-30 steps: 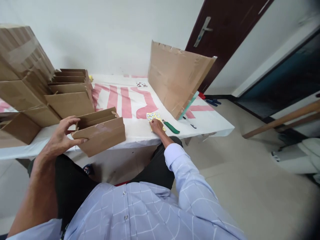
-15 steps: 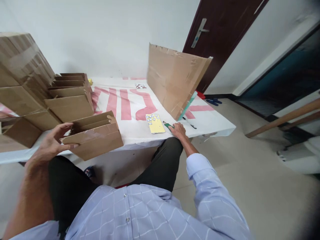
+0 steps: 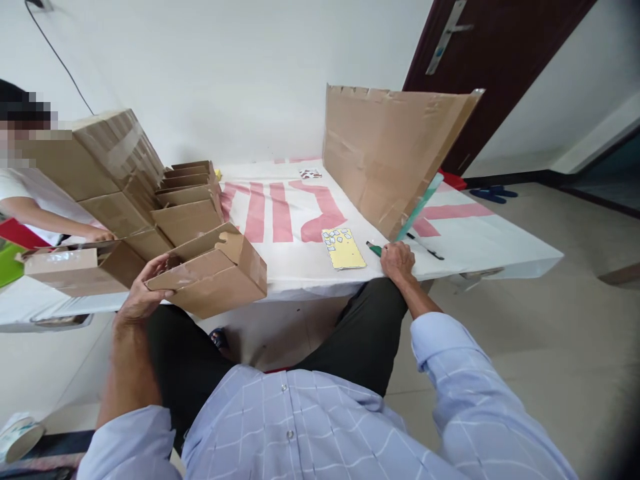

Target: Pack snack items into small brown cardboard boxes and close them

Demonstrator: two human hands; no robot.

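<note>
My left hand (image 3: 145,291) grips the left end of a small open-topped cardboard box (image 3: 215,281), thumb outside and fingers at the rim. The box tilts at the table's front edge, above my lap, with cardboard dividers inside it. My right hand (image 3: 399,261) is closed around a green utility knife (image 3: 373,249) at the table's front edge, its front end poking out to the left. Beside the knife lies a yellow card (image 3: 345,250) with small pale shapes on it. A dark pen-like stick (image 3: 430,251) lies to the right of that hand.
A large cardboard panel (image 3: 387,153) stands upright on the white-and-red cloth (image 3: 287,267). Stacked cardboard boxes (image 3: 107,153) and a row of divided boxes (image 3: 187,213) stand left. Behind another open box (image 3: 65,270), a person's hand (image 3: 100,235) shows.
My view has swung left, so things sit further right and a person now shows at the left. My right hand now covers more of the utility knife. The left hand keeps its box.
</note>
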